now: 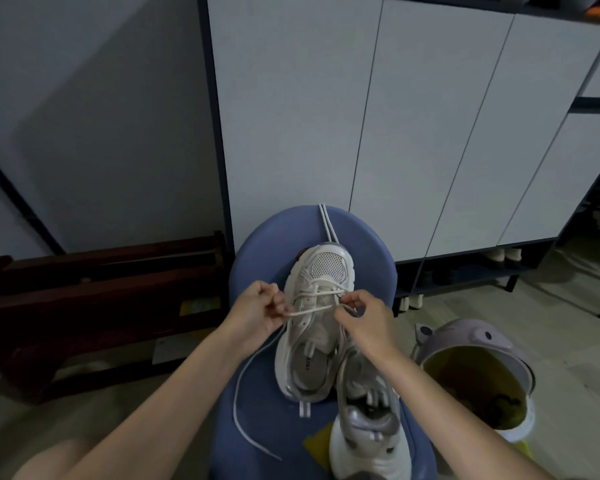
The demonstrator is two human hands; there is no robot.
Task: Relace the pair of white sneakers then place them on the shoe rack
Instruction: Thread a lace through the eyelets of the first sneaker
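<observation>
**Lace drawn taut across the sneaker on the blue stool**

A tall cabinet (395,126) with pale doors fills the background, and dark wooden furniture (94,292) is seen low at the left. A round blue stool (257,375) is placed in the middle, and both shoes are carried on it. A lilac bin (478,372) is seen just right of the stool, its mouth open.

The first white sneaker (314,323) is laid upright on the seat, toe pointed away toward the cabinet. The second sneaker (368,424) is set nearer, touching the first one's heel side at the right.

The white lace (309,310) is stretched across the eyelets. One side is pinched by the left hand (260,313), fingers curled tight, with a long tail trailing down over the stool's edge. The other side is pinched by the right hand (361,320) at the sneaker's right eyelets. Two more lace strands (326,223) are laid beyond the toe.
</observation>
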